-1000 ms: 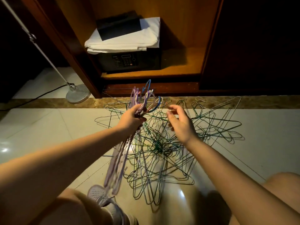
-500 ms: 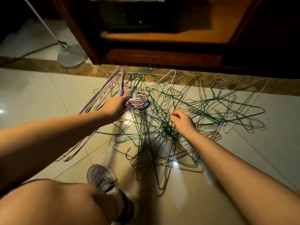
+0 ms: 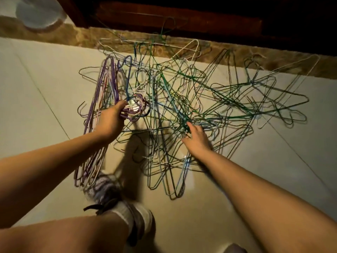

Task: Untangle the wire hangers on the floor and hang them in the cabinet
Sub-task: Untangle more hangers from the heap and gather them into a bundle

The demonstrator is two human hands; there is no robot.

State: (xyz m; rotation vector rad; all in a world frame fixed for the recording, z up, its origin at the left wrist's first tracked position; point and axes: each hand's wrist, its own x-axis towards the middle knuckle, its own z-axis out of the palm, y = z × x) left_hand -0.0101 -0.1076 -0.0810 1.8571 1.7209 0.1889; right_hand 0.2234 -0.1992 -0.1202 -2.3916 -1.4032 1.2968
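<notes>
**While one hand grips a bunch, the other is in the pile**

Since everything is lying low, the view looks straight down at a pale tiled floor (image 3: 36,84). The left hand (image 3: 111,121) has its fingers curled tight round the hook ends of a bundle of hangers (image 3: 135,109). They're mostly purple and white, and the rest of the bundle trails back past the wrist toward a grey shoe (image 3: 104,187).

The right hand (image 3: 197,139) is spread loose with the fingers stretched out. Its index tip touches the green wires at the dense knot in the middle. Can't tell if it's actually pinching any wire.

The main tangle of hangers (image 3: 228,95) is mostly green, with some white and blue mixed in. It sits on the tiles and fans out to the right. Its far edge spills over a brown stone strip (image 3: 54,35), right up against the dark wooden cabinet base (image 3: 182,17). One green hook stands up in front of that wood.

A round lamp base (image 3: 38,15) shows at the top left corner, pretty blurry.
</notes>
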